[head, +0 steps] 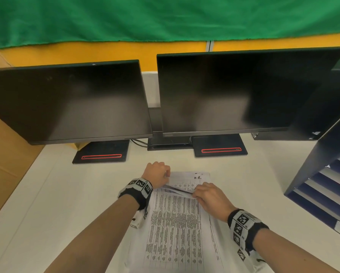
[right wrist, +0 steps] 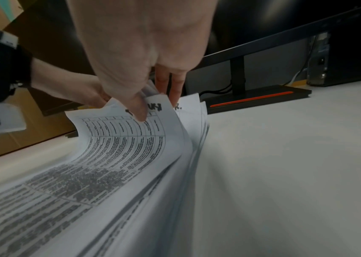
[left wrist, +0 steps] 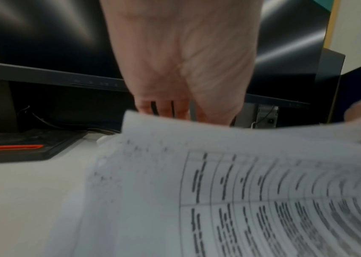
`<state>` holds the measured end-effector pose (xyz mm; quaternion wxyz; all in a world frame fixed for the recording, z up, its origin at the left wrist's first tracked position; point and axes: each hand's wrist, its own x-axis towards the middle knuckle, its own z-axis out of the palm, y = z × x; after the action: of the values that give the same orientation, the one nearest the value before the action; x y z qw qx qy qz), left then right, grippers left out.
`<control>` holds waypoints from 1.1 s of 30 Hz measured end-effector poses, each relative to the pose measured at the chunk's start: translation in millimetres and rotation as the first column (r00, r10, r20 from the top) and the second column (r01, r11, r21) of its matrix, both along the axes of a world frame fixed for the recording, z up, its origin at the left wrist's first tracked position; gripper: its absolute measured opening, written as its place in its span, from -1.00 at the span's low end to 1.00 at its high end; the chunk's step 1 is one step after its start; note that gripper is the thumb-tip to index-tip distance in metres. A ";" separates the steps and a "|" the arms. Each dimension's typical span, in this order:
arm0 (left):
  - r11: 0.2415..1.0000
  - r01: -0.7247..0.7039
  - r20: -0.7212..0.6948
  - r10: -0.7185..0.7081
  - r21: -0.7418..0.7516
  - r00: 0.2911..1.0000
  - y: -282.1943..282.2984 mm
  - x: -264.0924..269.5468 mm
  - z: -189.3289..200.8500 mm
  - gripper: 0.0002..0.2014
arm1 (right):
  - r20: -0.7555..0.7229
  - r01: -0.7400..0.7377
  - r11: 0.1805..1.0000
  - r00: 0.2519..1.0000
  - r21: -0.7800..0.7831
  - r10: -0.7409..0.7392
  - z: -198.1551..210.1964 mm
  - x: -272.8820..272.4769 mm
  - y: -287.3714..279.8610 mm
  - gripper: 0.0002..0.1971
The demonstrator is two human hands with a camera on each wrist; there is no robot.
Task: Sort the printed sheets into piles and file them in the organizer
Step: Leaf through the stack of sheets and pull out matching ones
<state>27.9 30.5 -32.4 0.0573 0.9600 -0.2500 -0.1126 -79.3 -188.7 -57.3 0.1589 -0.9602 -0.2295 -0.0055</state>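
A stack of printed sheets [head: 175, 223] with tables of text lies on the white desk in front of me. Its far end is lifted and curled up [right wrist: 118, 139]. My right hand [head: 210, 198] pinches the far edge of the top sheets, thumb [right wrist: 139, 107] on the printed face and fingers behind. My left hand [head: 157, 174] is curled at the far left corner, its fingers [left wrist: 164, 107] behind the raised paper [left wrist: 219, 173]. The dark blue organizer [head: 313, 154] with slanted shelves stands at the right.
Two dark monitors [head: 66, 103] [head: 224, 91] stand across the back of the desk, their black bases [head: 101, 152] [head: 219, 147] just beyond my hands. Brown cardboard [head: 3, 154] lines the left edge. Bare white desk [head: 254, 184] lies between the sheets and the organizer.
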 end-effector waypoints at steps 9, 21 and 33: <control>0.964 0.193 0.302 -0.243 0.184 0.922 4.4 -17.0 -7.6 -0.88 | -0.021 0.192 0.969 0.981 0.155 -0.191 3.5 -8.9 6.0 -0.87; 0.940 -0.097 0.042 0.117 -0.326 0.992 12.9 -29.0 -9.0 -0.75 | 0.043 0.132 0.980 0.989 0.148 -0.139 -10.5 -7.4 5.1 -0.78; 0.902 -0.352 -0.369 0.247 -0.252 0.896 43.9 4.5 1.6 -0.75 | 0.017 0.136 0.981 0.990 0.138 -0.140 -10.7 -5.7 5.5 -0.81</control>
<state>32.4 74.4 -30.8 0.2658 0.9335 -0.0989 -0.2195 -85.0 -183.2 -67.9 0.2206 -0.9605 -0.1634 -0.0451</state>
